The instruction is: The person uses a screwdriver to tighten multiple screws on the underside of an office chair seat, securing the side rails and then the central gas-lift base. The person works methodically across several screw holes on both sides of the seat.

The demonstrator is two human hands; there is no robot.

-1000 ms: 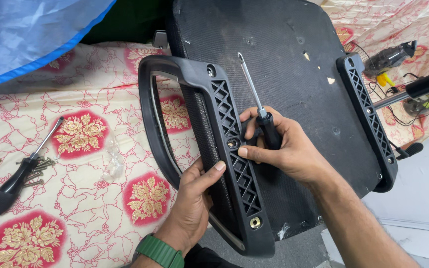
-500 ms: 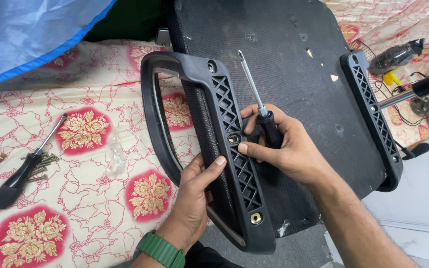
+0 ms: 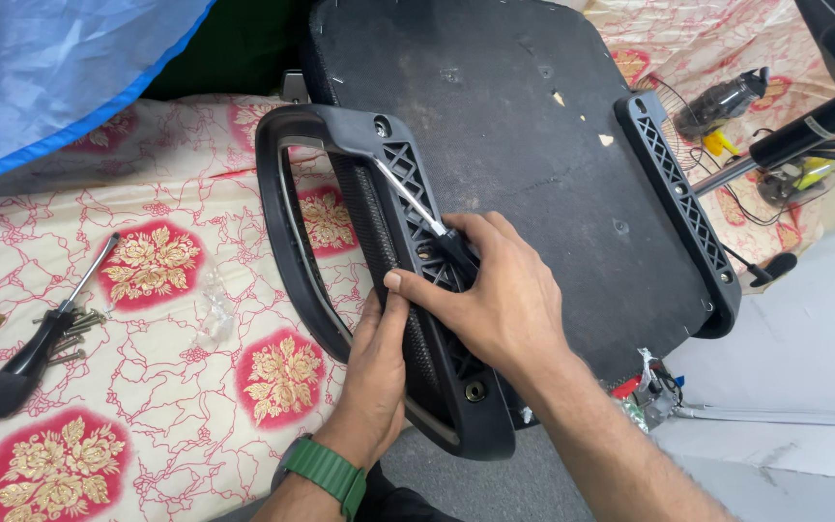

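With the black armrest [image 3: 379, 280] as the landmark, a black-handled screwdriver [image 3: 41, 333] lay far to its left on the floral cloth [image 3: 147, 406], touching a small heap of loose screws [image 3: 74, 329], and a crumpled clear plastic bag [image 3: 215, 309] sat between that tool and the armrest's outer loop. A blue sheet [image 3: 60, 77] covered the corner up and to the left of the armrest. The left hand [image 3: 379, 377], a green band [image 3: 326, 474] on its wrist, was clasped around the armrest's lower part from the left, fingers pressed against the ribbed inner face. The armrest itself stood against the left edge of the upturned black seat base [image 3: 533, 164]. The right hand [image 3: 495, 300] was clenched around a second screwdriver [image 3: 432, 232], its thumb resting on the armrest and the shaft slanting up along the lattice toward the armrest's top. A second armrest [image 3: 678, 208] lined the seat base's far edge, well to the right.
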